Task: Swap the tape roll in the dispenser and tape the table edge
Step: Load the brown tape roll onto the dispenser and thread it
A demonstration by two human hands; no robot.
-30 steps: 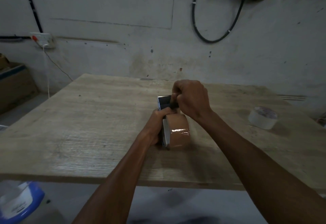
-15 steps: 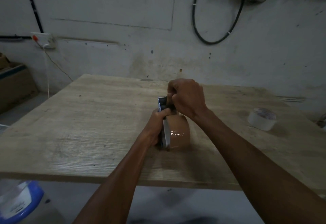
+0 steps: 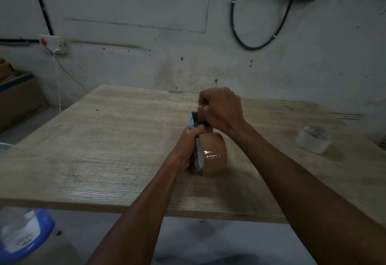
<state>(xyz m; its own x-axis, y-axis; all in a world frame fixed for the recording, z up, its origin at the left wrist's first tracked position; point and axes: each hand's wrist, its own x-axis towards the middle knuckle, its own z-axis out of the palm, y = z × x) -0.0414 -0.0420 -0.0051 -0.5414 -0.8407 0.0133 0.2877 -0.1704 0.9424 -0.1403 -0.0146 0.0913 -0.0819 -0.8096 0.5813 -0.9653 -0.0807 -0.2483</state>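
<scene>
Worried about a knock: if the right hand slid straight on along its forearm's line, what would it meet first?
Past the dispenser's front that the right hand grips, only bare table, then probably the far edge; depth is unclear.

A person leans over a wooden table (image 3: 100,143), both bare arms stretched out over its near edge. The left hand (image 3: 187,150) grips the tape dispenser (image 3: 197,156), which stands on the tabletop with a glossy brown tape roll (image 3: 215,154) mounted on its right side. The right hand (image 3: 221,110) is closed in a fist over the dispenser's upper front end, fingers curled tight around something I cannot make out. Well off to the right, a pale tape roll (image 3: 313,141) lies flat on the table. A black cable (image 3: 259,45) loops on the wall behind.
</scene>
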